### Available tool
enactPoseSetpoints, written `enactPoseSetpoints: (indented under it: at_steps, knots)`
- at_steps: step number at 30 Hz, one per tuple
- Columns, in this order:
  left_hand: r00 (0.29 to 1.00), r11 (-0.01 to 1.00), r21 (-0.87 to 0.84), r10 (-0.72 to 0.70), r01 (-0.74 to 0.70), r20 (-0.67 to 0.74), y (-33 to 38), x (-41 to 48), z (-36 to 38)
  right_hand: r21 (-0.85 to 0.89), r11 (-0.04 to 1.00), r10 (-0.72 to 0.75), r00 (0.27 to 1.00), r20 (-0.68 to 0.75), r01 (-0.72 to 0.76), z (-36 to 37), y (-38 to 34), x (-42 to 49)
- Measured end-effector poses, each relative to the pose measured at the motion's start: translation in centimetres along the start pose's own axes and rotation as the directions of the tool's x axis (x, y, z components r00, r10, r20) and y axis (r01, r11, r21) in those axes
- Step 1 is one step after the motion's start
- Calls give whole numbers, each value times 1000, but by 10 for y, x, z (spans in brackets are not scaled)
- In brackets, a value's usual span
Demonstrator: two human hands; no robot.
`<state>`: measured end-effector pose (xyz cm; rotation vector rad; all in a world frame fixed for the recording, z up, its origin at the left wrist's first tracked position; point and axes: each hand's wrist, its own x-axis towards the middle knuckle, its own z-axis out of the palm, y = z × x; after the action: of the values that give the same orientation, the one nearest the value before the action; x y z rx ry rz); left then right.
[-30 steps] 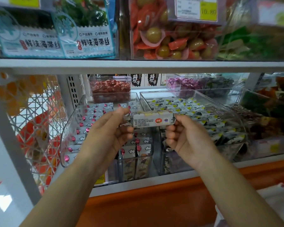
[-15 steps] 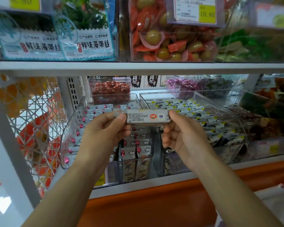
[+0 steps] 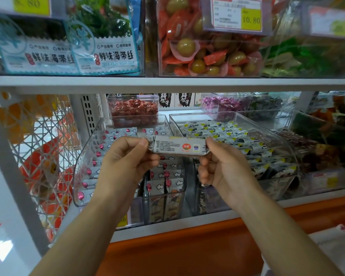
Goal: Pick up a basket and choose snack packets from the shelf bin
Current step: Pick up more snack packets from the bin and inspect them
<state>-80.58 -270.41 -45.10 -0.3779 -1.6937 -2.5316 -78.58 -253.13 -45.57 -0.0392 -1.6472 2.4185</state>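
A small white snack packet (image 3: 177,146) is held level in front of the lower shelf, its printed back with a red logo facing me. My left hand (image 3: 126,162) pinches its left end and my right hand (image 3: 223,168) pinches its right end. Behind and below it stands a clear shelf bin (image 3: 84,156) filled with several white packets bearing pink marks. To its right a second clear bin (image 3: 287,148) holds several packets with black and yellow print. No basket is in view.
A white shelf board (image 3: 167,84) runs across above the hands, carrying seaweed packs (image 3: 106,54) and a bin of wrapped red and green snacks (image 3: 207,54) with a 10.80 price tag (image 3: 237,14). A white lattice side panel (image 3: 40,156) stands at left; an orange ledge (image 3: 187,246) runs below.
The packet has been turned over between both hands, so the printed back now faces me, and it sits slightly lower and flatter. Both hands keep their hold on its ends.
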Motion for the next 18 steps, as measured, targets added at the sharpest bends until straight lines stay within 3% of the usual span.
enactPoseSetpoints:
  at_steps: [7,9,16,18]
  knots:
    - [997,997,-15,-79,79,17,0,2,1,-203,965,-171,985,-4,166,-4,2,0]
    - [996,995,49,-84,82,28,1,2,1,-262,942,-215,977,14,211,-4,2,1]
    - [982,983,14,-181,180,58,-1,4,-1,-379,853,-362,930,66,359,-7,3,0]
    - [983,985,76,-159,152,89,-3,3,0,-375,849,-378,924,61,372,-6,4,0]
